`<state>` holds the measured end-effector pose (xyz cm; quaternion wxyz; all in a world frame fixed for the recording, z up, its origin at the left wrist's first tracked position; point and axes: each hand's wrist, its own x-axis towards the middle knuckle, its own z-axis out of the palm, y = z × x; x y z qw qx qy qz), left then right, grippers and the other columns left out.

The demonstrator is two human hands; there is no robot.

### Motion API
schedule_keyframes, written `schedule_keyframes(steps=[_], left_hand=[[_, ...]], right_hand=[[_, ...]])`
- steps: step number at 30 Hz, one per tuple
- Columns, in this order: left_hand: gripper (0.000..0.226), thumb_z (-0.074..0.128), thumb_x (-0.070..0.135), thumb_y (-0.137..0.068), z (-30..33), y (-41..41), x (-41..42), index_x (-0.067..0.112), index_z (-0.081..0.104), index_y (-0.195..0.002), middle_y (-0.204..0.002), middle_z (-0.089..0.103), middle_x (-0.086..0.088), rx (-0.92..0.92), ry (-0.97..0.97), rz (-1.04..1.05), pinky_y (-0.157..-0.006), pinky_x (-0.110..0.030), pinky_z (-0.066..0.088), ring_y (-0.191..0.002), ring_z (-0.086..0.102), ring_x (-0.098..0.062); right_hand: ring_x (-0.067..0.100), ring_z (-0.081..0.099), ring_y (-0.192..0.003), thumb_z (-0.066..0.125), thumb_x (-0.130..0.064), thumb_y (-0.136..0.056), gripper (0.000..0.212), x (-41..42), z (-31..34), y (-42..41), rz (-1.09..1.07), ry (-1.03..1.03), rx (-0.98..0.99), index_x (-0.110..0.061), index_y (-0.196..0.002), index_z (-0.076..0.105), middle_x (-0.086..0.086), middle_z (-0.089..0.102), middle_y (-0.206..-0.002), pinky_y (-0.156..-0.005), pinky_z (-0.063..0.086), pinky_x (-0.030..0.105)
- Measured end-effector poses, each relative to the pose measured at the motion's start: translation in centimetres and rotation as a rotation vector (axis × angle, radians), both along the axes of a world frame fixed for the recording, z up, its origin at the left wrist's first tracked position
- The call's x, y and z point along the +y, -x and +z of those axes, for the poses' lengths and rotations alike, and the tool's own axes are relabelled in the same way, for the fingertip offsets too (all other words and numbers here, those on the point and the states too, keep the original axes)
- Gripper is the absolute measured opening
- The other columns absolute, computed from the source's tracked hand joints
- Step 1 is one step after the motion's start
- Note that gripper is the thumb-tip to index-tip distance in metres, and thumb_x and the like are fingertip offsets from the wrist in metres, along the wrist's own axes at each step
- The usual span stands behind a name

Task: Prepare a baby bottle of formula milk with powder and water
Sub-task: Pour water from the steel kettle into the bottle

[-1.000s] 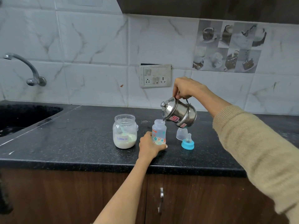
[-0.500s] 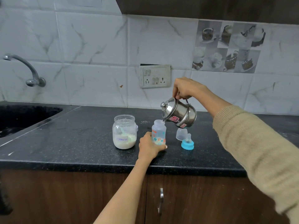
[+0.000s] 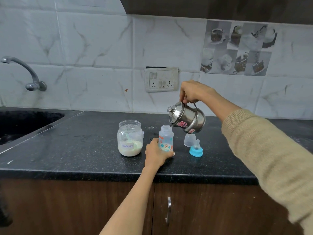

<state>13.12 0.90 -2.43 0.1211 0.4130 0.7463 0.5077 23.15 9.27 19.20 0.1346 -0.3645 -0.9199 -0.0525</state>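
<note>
The wooden cabinet door [image 3: 203, 209] with its metal handle [image 3: 168, 210] was seen nearest the camera, below the front edge of the black speckled countertop [image 3: 84, 150].

On the countertop, the left hand [image 3: 156, 154] was wrapped around the lower part of the baby bottle [image 3: 166, 139], with the fingers curled about its base. The bottle stood upright and uncapped.

At 9 o'clock from the bottle, just beside the hand, a clear glass jar [image 3: 130, 138] labelled "Formula" was placed, open at the top and partly filled with pale powder; a scoop was visible inside.

At 3 o'clock from the bottle, the blue ring with teat [image 3: 196, 149] was set on the countertop, and the clear cap [image 3: 190, 139] was positioned directly behind it, touching or nearly touching.

Above the bottle, at 1 o'clock, a steel kettle [image 3: 188, 118] was held tilted toward 9 o'clock, with its spout at the bottle mouth. The kettle handle was gripped from above by the right hand [image 3: 193, 91], fingers closed around it; a beige sleeve [image 3: 264, 150] covered the forearm.

Farther back, at 9 o'clock, a dark sink [image 3: 22, 122] and a wall tap [image 3: 28, 73] were located. A switch and socket plate [image 3: 161, 79] was mounted on the marble-pattern tiles [image 3: 94, 48] at 12 o'clock.
</note>
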Motion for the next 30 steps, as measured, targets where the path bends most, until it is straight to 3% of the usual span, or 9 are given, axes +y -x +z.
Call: schedule_keyframes(steps=[3,10,20,30], left_hand=[[0.071,0.086,0.029,-0.063,-0.1,0.0,0.0,0.013,0.049,-0.121,-0.123,0.06,-0.005,-0.001,0.003,-0.006,-0.096,-0.035,0.048,-0.113,0.057,-0.021],[0.071,0.086,0.028,-0.063,-0.1,0.0,0.0,0.013,0.049,-0.122,-0.124,0.059,-0.005,-0.009,-0.001,-0.005,-0.096,-0.033,0.047,-0.114,0.057,-0.02],[0.07,0.087,0.026,-0.063,0.0,-0.1,-0.1,0.012,0.05,-0.121,-0.121,0.061,-0.005,-0.015,-0.012,-0.005,-0.094,-0.033,0.047,-0.112,0.058,-0.021],[0.07,0.086,0.027,-0.063,0.0,0.0,0.0,0.013,0.049,-0.122,-0.122,0.06,-0.005,-0.012,0.001,-0.009,-0.097,-0.035,0.048,-0.113,0.058,-0.02]], right_hand=[[0.025,0.07,-0.089,0.06,0.006,-0.084,0.025,0.0,0.1,0.1,-0.002,0.002,0.001,-0.007,-0.101,0.074,0.011,0.073,-0.093,-0.077,0.059,0.038],[0.025,0.07,-0.087,0.061,0.006,-0.084,0.024,-0.2,-0.1,-0.1,-0.001,0.0,-0.004,-0.006,-0.101,0.074,0.011,0.073,-0.093,-0.075,0.059,0.035],[0.022,0.066,-0.08,0.06,0.009,-0.083,0.026,-0.9,0.1,-0.1,-0.001,0.006,-0.014,-0.006,-0.1,0.074,0.011,0.072,-0.096,-0.058,0.05,0.024],[0.022,0.068,-0.085,0.06,0.009,-0.084,0.026,-1.2,0.2,0.0,-0.004,-0.008,-0.019,-0.006,-0.1,0.074,0.009,0.07,-0.093,-0.062,0.052,0.026]])
